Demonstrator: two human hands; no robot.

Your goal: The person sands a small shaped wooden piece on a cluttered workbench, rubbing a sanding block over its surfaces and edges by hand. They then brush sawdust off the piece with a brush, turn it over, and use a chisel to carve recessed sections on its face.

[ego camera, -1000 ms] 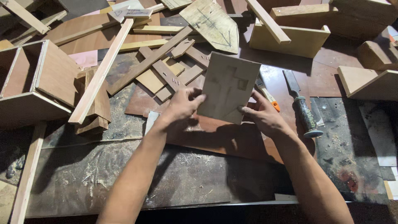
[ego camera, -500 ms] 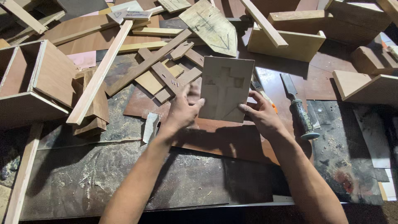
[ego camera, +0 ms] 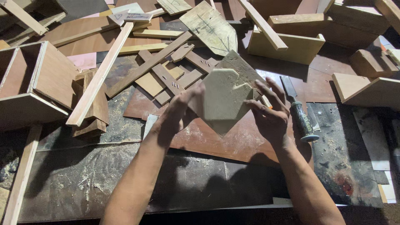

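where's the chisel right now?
Head view, right of centre: the chisel lies on the workbench just beyond the right hand, blade pointing away, with the pale wood panel held between both hands to its left.

Pale flat plywood piece (ego camera: 223,98), tilted corner-down, lifted above the reddish-brown board (ego camera: 216,139)

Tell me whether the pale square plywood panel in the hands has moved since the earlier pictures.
Yes. The pale square plywood panel has turned from lying square to standing on a corner, judged against the grey-handled chisel lying fixed beside it, with the left hand and right hand holding it.
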